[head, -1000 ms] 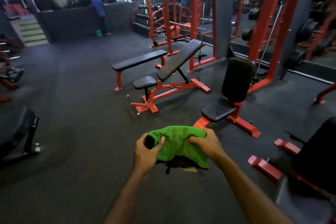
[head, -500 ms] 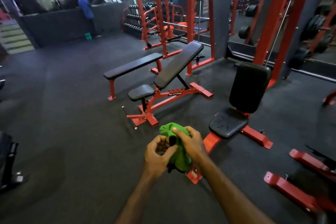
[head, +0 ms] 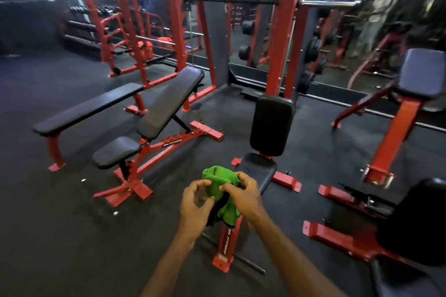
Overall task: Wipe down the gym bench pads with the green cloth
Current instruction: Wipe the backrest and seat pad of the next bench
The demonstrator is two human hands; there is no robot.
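- green cloth bunched up between both hands, held in the air just short of the nearest seat pad; no contact with any pad.
- right hand curled over the cloth's near edge, fingers pinching the fabric; something dark held under the cloth, too hidden to name.
- left hand just beside the cloth on its left, fingers curled inward; whether gripping the cloth or only brushing it, cannot tell.
- beyond the grip: upright back pad standing above that seat pad on a red frame.
- to the left of the grip and further off: incline bench with its small seat, and past it a flat bench.
- to the right of the grip: another dark pad close by, and a raised padded rest well apart.
- progress, as a judgement: wiping not begun; cloth being gathered or folded ready; every visible pad left to do, the nearest seat most likely first.
- writing: white lettering on the red base rail right under the grip, and a small dark label on the incline bench frame; both too blurred to read.
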